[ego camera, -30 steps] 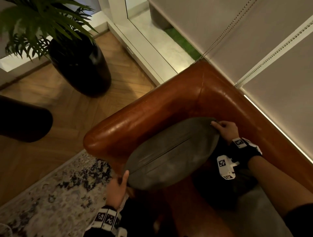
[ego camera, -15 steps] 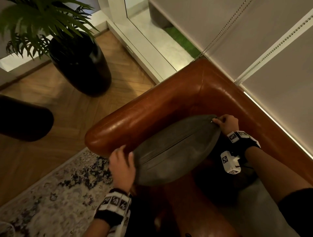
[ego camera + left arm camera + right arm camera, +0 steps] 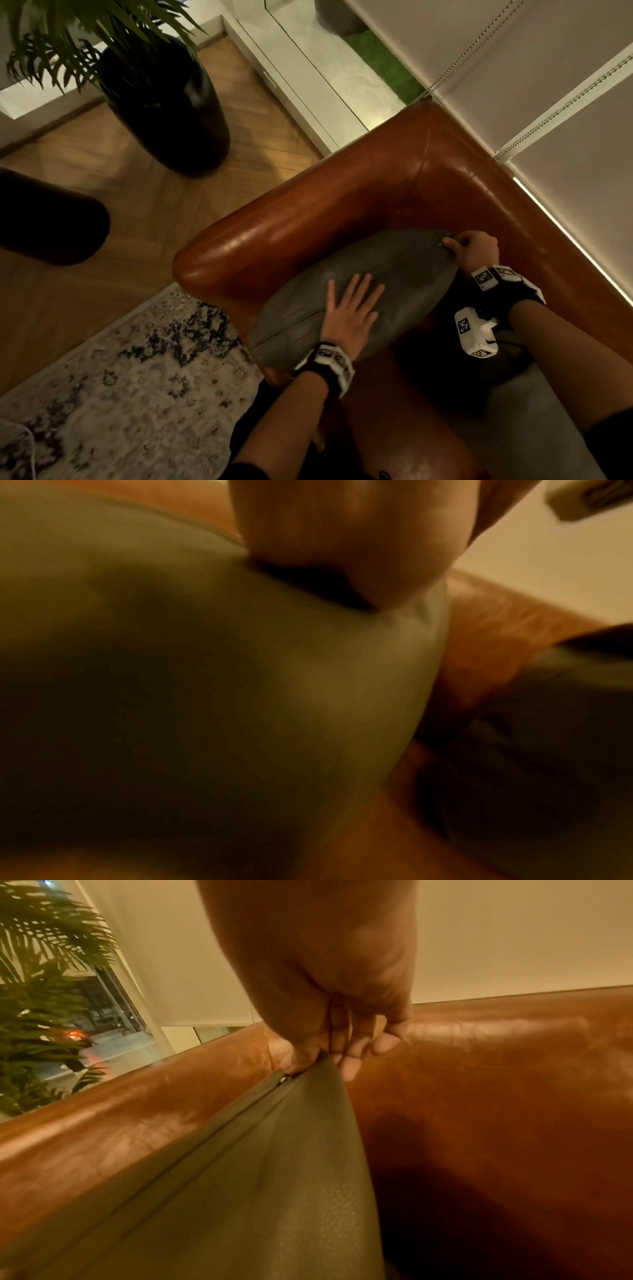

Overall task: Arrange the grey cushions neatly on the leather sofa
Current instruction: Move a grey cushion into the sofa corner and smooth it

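A plump grey cushion (image 3: 404,270) (image 3: 240,1191) (image 3: 171,696) stands on its edge against the armrest of the brown leather sofa (image 3: 342,205) (image 3: 496,1096), zip seam up. My left hand (image 3: 352,308) lies flat on its top with the fingers spread and straight. My right hand (image 3: 469,248) (image 3: 325,1053) pinches the cushion's far corner by the zip end, near the sofa's back corner. A second grey cushion (image 3: 534,411) lies on the seat to the right, partly under my right arm.
A black floor pot with a palm (image 3: 164,113) stands on the wood floor left of the armrest. A patterned rug (image 3: 120,394) lies in front of the sofa. A dark rounded seat (image 3: 48,226) is at the left edge. Blinds (image 3: 548,85) hang behind the sofa.
My left hand let go of the cushion's near end and moved up onto its top, now flat. My right hand kept its pinch on the far corner.
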A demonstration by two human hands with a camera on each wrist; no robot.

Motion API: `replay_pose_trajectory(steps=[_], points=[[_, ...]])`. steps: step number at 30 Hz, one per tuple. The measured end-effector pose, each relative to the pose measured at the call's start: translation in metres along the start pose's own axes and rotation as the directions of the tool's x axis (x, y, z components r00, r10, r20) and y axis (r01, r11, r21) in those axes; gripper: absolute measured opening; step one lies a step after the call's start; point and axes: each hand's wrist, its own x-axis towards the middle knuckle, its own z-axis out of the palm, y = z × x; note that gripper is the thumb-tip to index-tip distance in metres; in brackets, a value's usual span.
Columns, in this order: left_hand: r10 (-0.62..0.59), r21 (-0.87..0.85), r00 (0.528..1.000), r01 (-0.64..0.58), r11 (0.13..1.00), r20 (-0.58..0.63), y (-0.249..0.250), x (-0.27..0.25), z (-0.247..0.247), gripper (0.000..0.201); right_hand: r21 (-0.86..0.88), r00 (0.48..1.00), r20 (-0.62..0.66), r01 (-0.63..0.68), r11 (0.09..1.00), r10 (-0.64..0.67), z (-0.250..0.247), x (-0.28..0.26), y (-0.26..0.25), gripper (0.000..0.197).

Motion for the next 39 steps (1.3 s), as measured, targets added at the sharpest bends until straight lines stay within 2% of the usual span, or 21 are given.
replay_pose_trajectory(steps=[3, 5, 6, 7, 9, 10, 11, 13, 14, 15, 17, 19, 21, 23, 25, 27, 30, 32, 35, 37, 39], points=[[-0.217, -0.085, 0.976, 0.219, 0.972, 0.032, -0.049, -0.047, 0.009, 0.052, -0.024, 1.000, -0.002, -0.012, 1.000, 0.012, 0.003, -0.002, -0.005, 0.036], [-0.369, -0.088, 0.926, 0.375, 0.923, 0.077, -0.082, -0.080, 0.015, 0.052, -0.029, 1.000, -0.007, -0.017, 0.999, 0.017, 0.004, -0.003, -0.012, 0.035], [-0.485, -0.082, 0.868, 0.494, 0.866, 0.106, -0.101, -0.097, 0.014, 0.053, -0.017, 1.000, -0.013, -0.014, 1.000, 0.014, 0.004, -0.003, -0.015, 0.035], [-0.609, -0.066, 0.784, 0.618, 0.783, 0.118, -0.124, -0.111, 0.019, 0.054, -0.009, 1.000, -0.026, -0.010, 1.000, 0.010, 0.004, -0.003, -0.018, 0.034], [-0.801, -0.064, 0.544, 0.835, 0.547, 0.248, -0.163, -0.141, 0.016, 0.058, 0.028, 1.000, -0.020, -0.002, 1.000, 0.003, 0.001, -0.005, -0.021, 0.033], [-0.826, -0.112, 0.484, 0.874, 0.473, 0.288, -0.177, -0.153, 0.012, 0.060, 0.067, 1.000, 0.002, -0.001, 0.998, 0.001, 0.000, -0.004, -0.019, 0.034], [-0.815, -0.195, 0.495, 0.869, 0.455, 0.302, -0.186, -0.162, 0.009, 0.064, 0.105, 1.000, 0.026, 0.001, 0.995, -0.004, -0.001, -0.005, -0.015, 0.035], [-0.731, -0.480, 0.613, 0.759, 0.439, 0.301, -0.181, -0.169, -0.006, 0.062, 0.130, 0.996, 0.093, -0.011, 0.991, -0.001, -0.005, -0.007, -0.003, 0.045], [-0.670, -0.589, 0.668, 0.697, 0.410, 0.324, -0.165, -0.165, -0.017, 0.052, 0.104, 0.991, 0.130, -0.034, 0.994, 0.020, -0.006, -0.008, 0.004, 0.049], [-0.604, -0.658, 0.716, 0.647, 0.385, 0.350, -0.149, -0.159, -0.023, 0.043, 0.079, 0.984, 0.168, -0.064, 0.995, 0.050, -0.007, -0.010, 0.010, 0.046], [-0.551, -0.710, 0.777, 0.571, 0.412, 0.305, -0.120, -0.145, -0.024, 0.039, 0.108, 0.965, 0.249, -0.107, 0.988, 0.077, -0.005, -0.013, 0.018, 0.031], [-0.610, -0.745, 0.768, 0.521, 0.417, 0.195, -0.103, -0.137, -0.024, 0.033, 0.216, 0.965, 0.250, -0.136, 0.967, 0.080, -0.005, -0.016, 0.021, 0.025], [-0.681, -0.793, 0.708, 0.517, 0.321, 0.186, -0.098, -0.136, -0.029, 0.023, 0.300, 0.981, 0.183, -0.122, 0.946, 0.068, -0.011, -0.017, 0.024, 0.019], [-0.680, -0.885, 0.686, 0.450, 0.120, 0.257, -0.105, -0.138, -0.032, 0.023, 0.389, 0.982, 0.173, -0.136, 0.911, 0.073, -0.019, -0.019, 0.024, 0.016], [-0.625, -0.925, 0.697, 0.363, -0.115, 0.351, -0.107, -0.137, -0.036, 0.022, 0.429, 0.974, 0.198, -0.185, 0.884, 0.108, -0.020, -0.019, 0.028, 0.016], [-0.568, -0.903, 0.703, 0.354, -0.244, 0.428, -0.106, -0.138, -0.034, 0.029, 0.437, 0.954, 0.257, -0.257, 0.862, 0.154, -0.014, -0.024, 0.031, 0.021], [-0.541, -0.889, 0.706, 0.344, -0.301, 0.457, -0.096, -0.141, -0.039, 0.029, 0.491, 0.916, 0.355, -0.352, 0.797, 0.186, -0.005, -0.030, 0.031, 0.019], [-0.586, -0.898, 0.682, 0.302, -0.321, 0.438, -0.094, -0.143, -0.041, 0.031, 0.537, 0.903, 0.380, -0.391, 0.747, 0.200, -0.006, -0.033, 0.026, 0.016], [-0.614, -0.906, 0.668, 0.265, -0.331, 0.420, -0.097, -0.144, -0.044, 0.036, 0.559, 0.924, 0.331, -0.355, 0.750, 0.190, -0.009, -0.030, 0.025, 0.020], [-0.570, -0.885, 0.687, 0.258, -0.387, 0.450, -0.101, -0.143, -0.046, 0.036, 0.610, 0.935, 0.314, -0.331, 0.720, 0.165, -0.010, -0.028, 0.023, 0.023], [-0.514, -0.853, 0.695, 0.305, -0.423, 0.503, -0.105, -0.142, -0.045, 0.035, 0.619, 0.927, 0.321, -0.361, 0.698, 0.195, -0.009, -0.027, 0.018, 0.023]])
